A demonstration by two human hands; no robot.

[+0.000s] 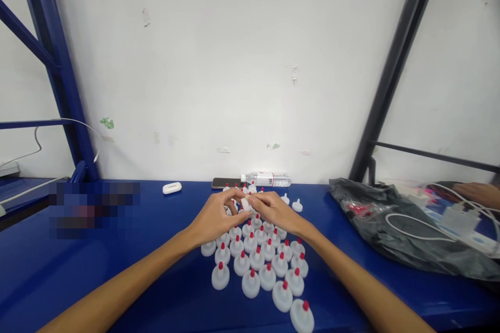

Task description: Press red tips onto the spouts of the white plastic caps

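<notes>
My left hand [219, 216] is closed, its thumb and fingers pinching a white nozzle cap [245, 204] above the blue table. My right hand [275, 210] meets it from the other side, fingertips pinched at the narrow end of the same cap. Whether a red tip sits under those fingers is hidden. Below and in front of both hands stand many white nozzle caps with red tips [251, 283], upright in loose rows. Two white nozzle caps without red tips [297, 205] stand just beyond my right hand.
At the wall lie a dark phone [226, 183] and a clear water bottle [269, 179]. A small white case [172, 188] is on the left. On the right, a black plastic bag [390, 250] lies under white cables and a charger [461, 218]; another person's hand [478, 195] shows there.
</notes>
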